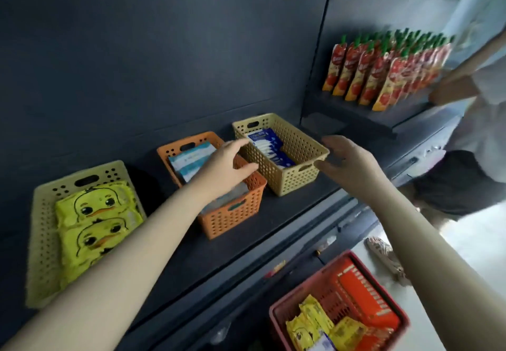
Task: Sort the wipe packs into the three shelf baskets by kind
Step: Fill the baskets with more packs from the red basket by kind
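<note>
Fingers (242, 145) of the left hand (224, 167) spread, empty, reaching across the orange basket (232, 214) toward the tan basket (290, 178); the right hand (350, 159) hangs loose, holding nothing, just beside its front corner. Dark blue packs (273, 148) stand on edge inside. Danger here: a shove from either side could skid that basket toward the shelf (287, 214) lip or topple the row, and the left forearm could clip the orange rim. Yellow duck packs (304, 331) wait in the red basket (364, 290) below. Print is too blurred to read; only the duck face shows.

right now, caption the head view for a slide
Left hand and right hand, both empty, flank the tan basket of blue packs on the shelf.
</note>
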